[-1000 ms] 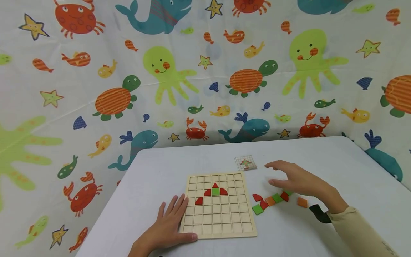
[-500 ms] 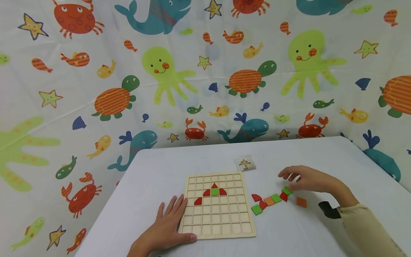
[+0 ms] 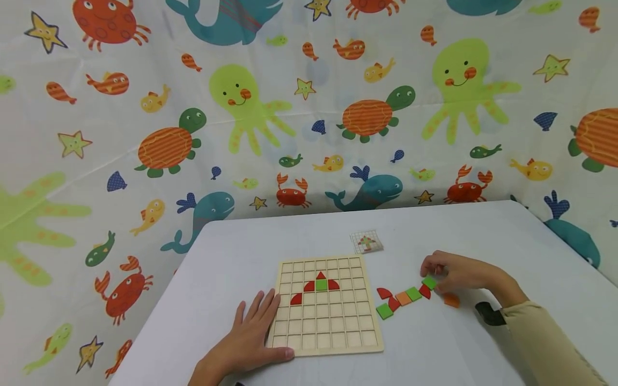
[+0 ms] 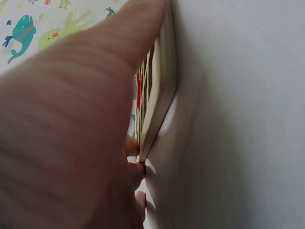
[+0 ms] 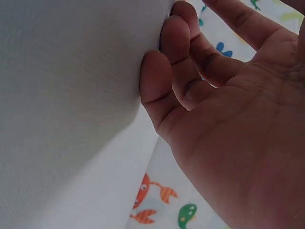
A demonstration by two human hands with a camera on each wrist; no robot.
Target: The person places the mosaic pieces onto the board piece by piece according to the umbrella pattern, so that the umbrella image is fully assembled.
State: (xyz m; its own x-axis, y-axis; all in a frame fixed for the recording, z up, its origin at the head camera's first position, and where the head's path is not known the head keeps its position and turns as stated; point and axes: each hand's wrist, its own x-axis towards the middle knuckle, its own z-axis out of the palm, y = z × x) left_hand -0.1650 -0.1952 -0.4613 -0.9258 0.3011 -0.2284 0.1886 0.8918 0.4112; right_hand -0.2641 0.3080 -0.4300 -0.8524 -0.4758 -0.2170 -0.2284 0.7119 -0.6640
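My left hand [image 3: 246, 338] lies spread at the near left corner of a wooden grid board [image 3: 338, 325], its fingers along the left edge and its thumb at the front edge. In the left wrist view the thumb crosses the board's rim [image 4: 164, 71]. Several red pieces and one green square [image 3: 321, 284] sit in the board's cells. To the right, my right hand [image 3: 465, 273] has its thumb and index finger at opposite sides of a green square tile [image 3: 429, 282]. The right wrist view shows curled fingers [image 5: 156, 76] down at the table; that tile is hidden there.
Loose pieces run diagonally beside the board: a green square [image 3: 384, 311], red quarter-circles [image 3: 383, 293], an orange square [image 3: 403, 298] and another green square [image 3: 413, 293]. An orange tile [image 3: 451, 299] lies under my right wrist. A small pattern card [image 3: 366, 242] rests behind the board.
My right hand has come down from above the pieces to the farthest green tile, and its fingers have closed in around it. The left hand stays on the board.
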